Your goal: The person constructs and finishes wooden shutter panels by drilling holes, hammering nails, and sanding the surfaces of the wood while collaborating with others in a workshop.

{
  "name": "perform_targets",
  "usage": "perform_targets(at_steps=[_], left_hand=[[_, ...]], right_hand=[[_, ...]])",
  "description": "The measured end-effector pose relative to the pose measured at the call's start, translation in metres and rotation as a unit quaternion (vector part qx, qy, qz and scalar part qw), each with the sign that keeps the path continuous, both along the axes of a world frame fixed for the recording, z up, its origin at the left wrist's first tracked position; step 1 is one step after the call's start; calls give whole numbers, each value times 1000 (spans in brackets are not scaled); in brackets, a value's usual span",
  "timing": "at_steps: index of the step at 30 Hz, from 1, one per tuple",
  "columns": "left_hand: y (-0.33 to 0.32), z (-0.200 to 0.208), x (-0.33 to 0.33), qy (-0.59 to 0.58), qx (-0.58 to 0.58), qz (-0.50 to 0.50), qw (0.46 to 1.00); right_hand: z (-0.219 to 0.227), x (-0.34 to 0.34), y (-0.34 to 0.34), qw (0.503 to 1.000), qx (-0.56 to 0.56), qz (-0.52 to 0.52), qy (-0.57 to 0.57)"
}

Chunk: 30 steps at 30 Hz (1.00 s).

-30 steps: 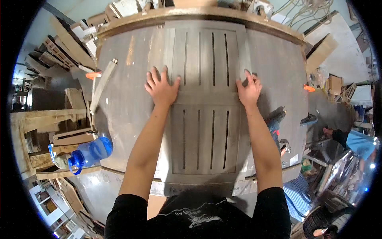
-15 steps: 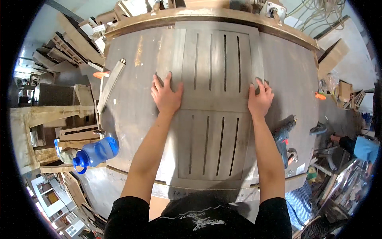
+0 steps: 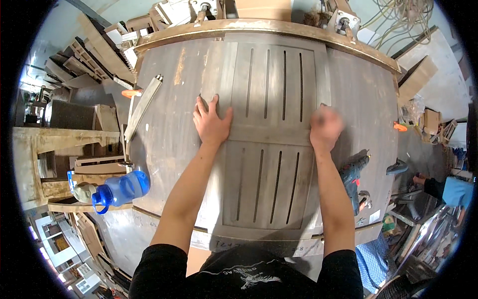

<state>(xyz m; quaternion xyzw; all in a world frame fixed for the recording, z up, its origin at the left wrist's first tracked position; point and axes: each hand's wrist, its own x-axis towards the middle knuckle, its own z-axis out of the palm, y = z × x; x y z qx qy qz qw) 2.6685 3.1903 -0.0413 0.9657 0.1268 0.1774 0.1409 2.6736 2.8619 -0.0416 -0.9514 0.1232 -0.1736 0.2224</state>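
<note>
A grey-brown wooden panel (image 3: 271, 133), shaped like a cabinet door with two rows of long narrow slots, lies flat on the workbench (image 3: 169, 114). At its left edge rests my left hand (image 3: 212, 122), fingers spread, the thumb side against the panel's side. My right hand (image 3: 326, 128) is at the opposite edge, about level with the left. Motion smears its fingers; they look drawn in, and whether anything is in them cannot be made out. A power drill (image 3: 354, 178) lies on the bench to the right of my right forearm.
A raised wooden rail (image 3: 269, 26) with clamps runs along the bench's far side. On the left are a large blue water bottle (image 3: 122, 190) and a narrow bar (image 3: 143, 107). A hammer (image 3: 365, 200) sits beside the drill. Another person (image 3: 457, 192) is at the far right.
My right hand has gone from outstretched fingers at the panel's edge to a blurred, drawn-in shape. My left hand keeps its place on the panel. The whole view has shifted slightly.
</note>
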Motion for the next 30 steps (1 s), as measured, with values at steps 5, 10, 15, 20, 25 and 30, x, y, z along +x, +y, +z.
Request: perform_targets(at_steps=[5,10,15,20,25,30], left_hand=[[-2,1,0,7,6,8,1000],[-1,-4,2,-8,26,13,1000],[-1,-6,4,-27,42,12,999],[-2,-4,2,-10,34,14,999],[-1,-3,1,6,29,18,999],[0,1,0,9,6,11,1000]], right_hand=[[2,0,3,999,-13,-18,24],[-4,4,-3,995,-53,31,-83],[1,11,-1,981,-102,45,-158],[9,7,4,988,-70,33,-134],[1,3,2,999,-16,-24,40],[9,4,10,992,-78,4,-100]])
